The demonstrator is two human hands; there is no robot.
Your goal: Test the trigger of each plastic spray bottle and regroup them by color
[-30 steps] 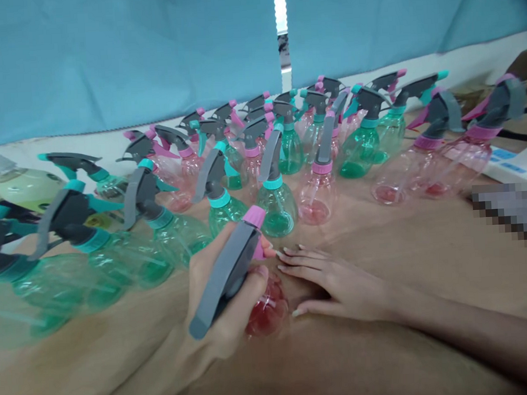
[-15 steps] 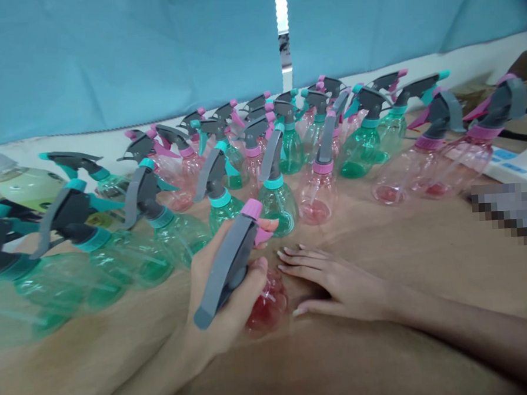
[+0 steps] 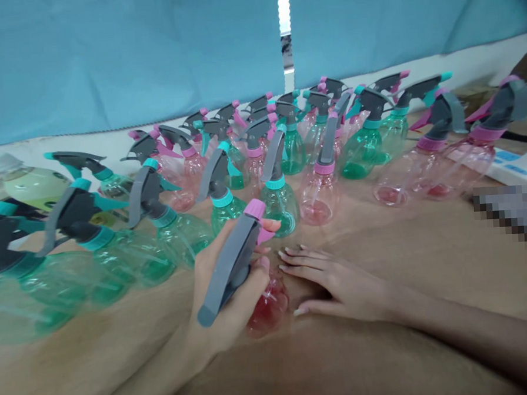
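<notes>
My left hand (image 3: 226,282) is wrapped round the neck of a pink spray bottle (image 3: 268,306). The bottle has a grey trigger head with a pink nozzle and trigger, and its clear pink body stands on the table. The nozzle points away from me, and the collar is hidden behind my fingers. My right hand (image 3: 338,282) lies flat on the table just right of that bottle, fingers stretched out and holding nothing. Just beyond my left hand stand a green spray bottle (image 3: 281,211) and a pink spray bottle (image 3: 320,197).
Several green spray bottles (image 3: 134,257) line the left side, and more pink and green ones crowd the back. Two pink bottles (image 3: 390,182) stand at the right, near a white power strip (image 3: 516,166) and a blurred-out flat object (image 3: 514,214). A blue curtain (image 3: 128,57) hangs behind.
The view has shifted very slightly. My left hand keeps its hold on the pink spray bottle, and my right hand stays flat on the table.
</notes>
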